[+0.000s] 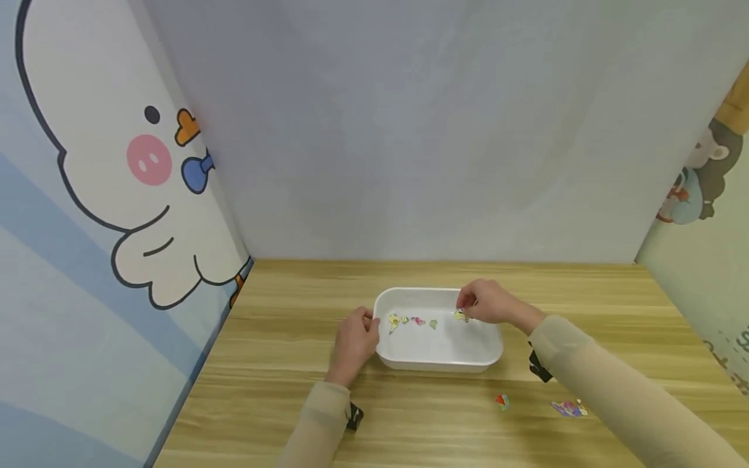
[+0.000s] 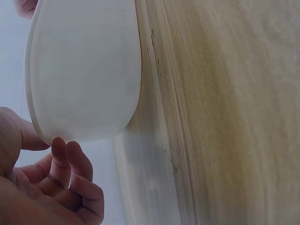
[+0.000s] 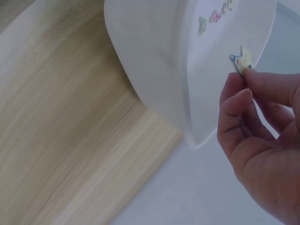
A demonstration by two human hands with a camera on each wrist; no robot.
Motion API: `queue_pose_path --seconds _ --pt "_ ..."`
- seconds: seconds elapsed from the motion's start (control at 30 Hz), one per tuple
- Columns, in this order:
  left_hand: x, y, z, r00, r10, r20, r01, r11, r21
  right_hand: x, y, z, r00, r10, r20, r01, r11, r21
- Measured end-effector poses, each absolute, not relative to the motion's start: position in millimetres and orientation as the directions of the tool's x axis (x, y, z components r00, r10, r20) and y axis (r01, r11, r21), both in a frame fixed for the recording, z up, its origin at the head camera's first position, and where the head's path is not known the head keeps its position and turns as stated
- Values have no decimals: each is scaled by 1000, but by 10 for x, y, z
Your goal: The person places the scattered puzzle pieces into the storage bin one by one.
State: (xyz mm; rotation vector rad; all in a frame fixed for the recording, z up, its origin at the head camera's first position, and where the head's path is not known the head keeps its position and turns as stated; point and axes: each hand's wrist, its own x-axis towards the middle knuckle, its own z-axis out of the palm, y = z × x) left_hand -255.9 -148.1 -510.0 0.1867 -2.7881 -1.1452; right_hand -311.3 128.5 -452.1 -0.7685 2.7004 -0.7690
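The R hand [image 1: 490, 303] has its grip pinching a small, flat yellow pc [image 3: 244, 61] w/ a pointy top, blue on one edge & tiny red marks. The pc is at the R end of a white tub [image 1: 447, 348]; can't tell if it touches the bottom. The tub is smooth & plain w/ low sides & round corners. The L hand [image 1: 355, 340] pinches its L rim. Inside, a spiky yellow pc [image 1: 394, 322], tiny yellow pc [image 1: 405, 320], pink pc [image 1: 418, 321] & green pc [image 1: 433, 324] make a row. On the desk [image 1: 433, 429] lie a red-green pc [image 1: 502, 402] & a purple pc [image 1: 567, 408].
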Motion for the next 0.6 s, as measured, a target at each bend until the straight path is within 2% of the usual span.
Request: queue_pose_path --seconds 0.6 --pt "-2555 -1489 -5108 -985 -155 74 -57 702 709 -3213 1068 -4763 -856 -503 -120 -385 775 -501"
